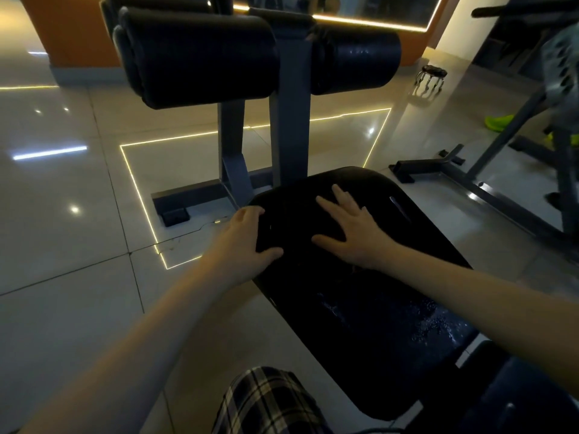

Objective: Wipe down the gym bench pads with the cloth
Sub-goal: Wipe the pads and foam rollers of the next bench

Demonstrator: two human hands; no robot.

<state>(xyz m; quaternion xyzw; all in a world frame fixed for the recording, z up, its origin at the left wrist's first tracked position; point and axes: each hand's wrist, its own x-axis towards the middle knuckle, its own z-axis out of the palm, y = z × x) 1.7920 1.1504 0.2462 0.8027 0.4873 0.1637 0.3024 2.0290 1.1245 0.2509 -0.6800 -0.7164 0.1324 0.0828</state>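
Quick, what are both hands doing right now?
The left hand grips the edge of the bench pad.
The right hand lies open, flat on the pad.

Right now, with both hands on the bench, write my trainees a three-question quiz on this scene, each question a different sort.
1. True or false: the right hand lies flat, fingers spread, on the bench pad.
2. The left hand grips: A) the pad's left edge; B) a foam roller; C) the steel frame.
3. Fill in: droplets show on the pad's ___ end (near or far from the person).
Key: 1 true; 2 A; 3 near.
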